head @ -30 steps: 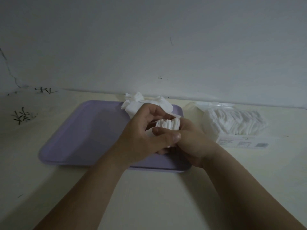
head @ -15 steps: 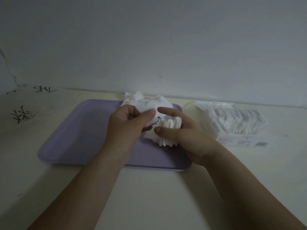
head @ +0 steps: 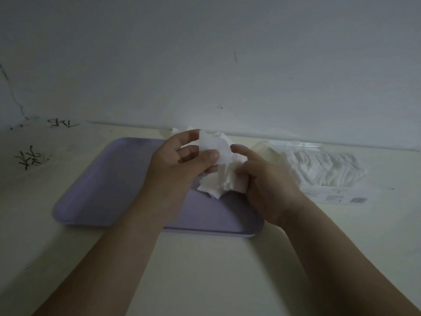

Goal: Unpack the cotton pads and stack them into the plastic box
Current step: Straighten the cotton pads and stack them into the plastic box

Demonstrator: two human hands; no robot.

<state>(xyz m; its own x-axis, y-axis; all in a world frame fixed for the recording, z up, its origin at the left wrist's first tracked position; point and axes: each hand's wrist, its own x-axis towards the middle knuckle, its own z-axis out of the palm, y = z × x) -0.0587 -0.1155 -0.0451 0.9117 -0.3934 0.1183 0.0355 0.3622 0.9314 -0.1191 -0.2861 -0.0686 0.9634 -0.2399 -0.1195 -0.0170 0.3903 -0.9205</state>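
— What stands round them?

— Item: lilac tray (head: 102,179), mid-frame, long side running left to right, on a cream table (head: 205,270). Item: black scribbles (head: 29,157) on the table at far left. Item: grey wall (head: 205,53) behind. Item: loose white pads (head: 177,130) at the tray's far edge, mostly hidden by the hands.

— And at right of frame?

— Item: clear plastic pack (head: 323,169), full of pads, their row running left to right, with a printed label (head: 337,198) along its near side. Box or wrapper, I cannot tell. It sits just beside the tray, not on it.

— The hands?

— Both are over the tray's far right part, blocking it. The left hand (head: 177,169) pinches a single pad (head: 214,144) between thumb and forefinger, its flat face toward us. The right hand (head: 268,185) grips a bunch of pads (head: 225,181), fingers curled round it, forefinger stretched toward the single pad.

— Which way does the bunch run?

— It is blurred. It seems to slant from upper right to lower left, the lower end splayed. Whether it touches the tray, I cannot tell.
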